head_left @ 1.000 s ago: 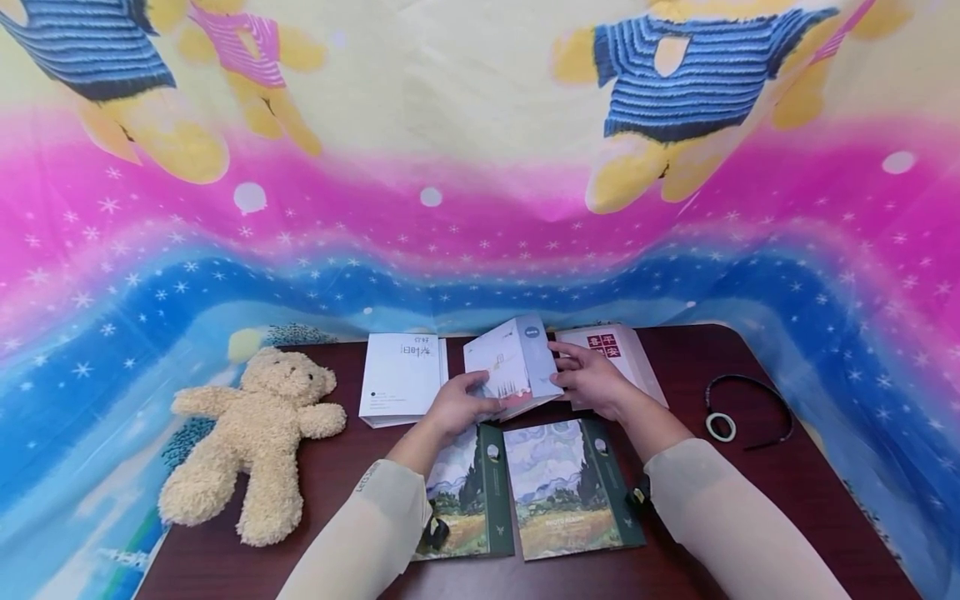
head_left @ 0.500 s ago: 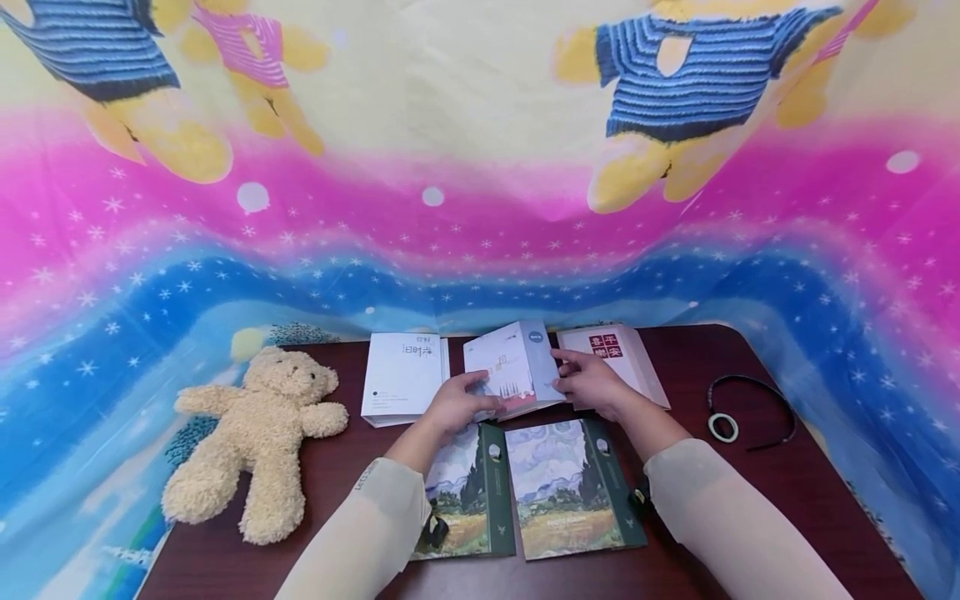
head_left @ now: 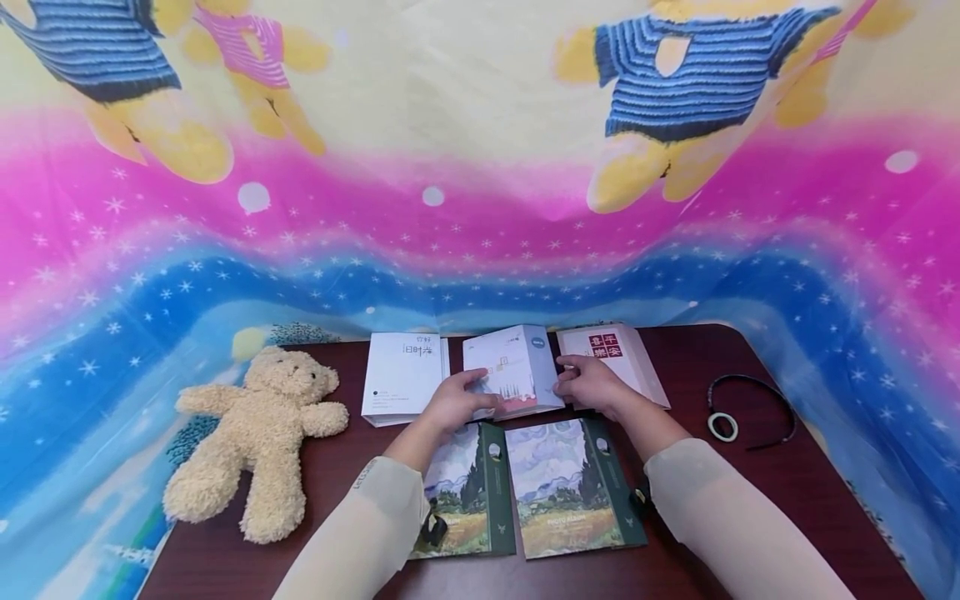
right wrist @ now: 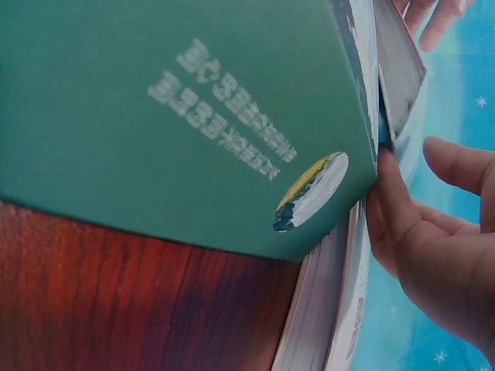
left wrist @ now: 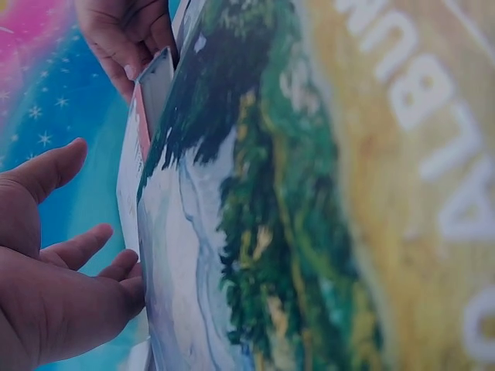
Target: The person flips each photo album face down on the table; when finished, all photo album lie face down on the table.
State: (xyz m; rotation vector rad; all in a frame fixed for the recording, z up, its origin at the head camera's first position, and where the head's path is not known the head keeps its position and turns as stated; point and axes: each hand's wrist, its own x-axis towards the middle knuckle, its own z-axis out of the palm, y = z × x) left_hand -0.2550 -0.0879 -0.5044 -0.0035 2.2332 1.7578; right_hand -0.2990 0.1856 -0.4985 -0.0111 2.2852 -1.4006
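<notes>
A photo album (head_left: pixel 504 354) with a white cover, pink lower edge and pale blue spine lies at the back middle of the table. My left hand (head_left: pixel 459 402) is at its front left, thumb and fingers spread over the near corner. On the spine side, my right hand (head_left: pixel 592 385) has its fingertips right at the lower spine. Both wrist views show thumbs held away from the fingers, as on the left hand (left wrist: pixel 66 270) and the right hand (right wrist: pixel 433 239). Two green-spined painted photo albums, the right one (head_left: pixel 558 492) fully visible, lie in front; my left forearm partly covers the other (head_left: pixel 468 492).
A white album (head_left: pixel 401 375) lies to the left, and another with red characters (head_left: pixel 633 367) to the right. A plush bear (head_left: pixel 262 442) lies at the table's left. A black cord with a pale ring (head_left: pixel 722 427) is at the right. A printed curtain (head_left: pixel 480 233) hangs behind.
The blue-spined album has gone from tilted to lying flatter between its neighbours. My right fingers have drawn in slightly along the spine; the left hand has barely moved.
</notes>
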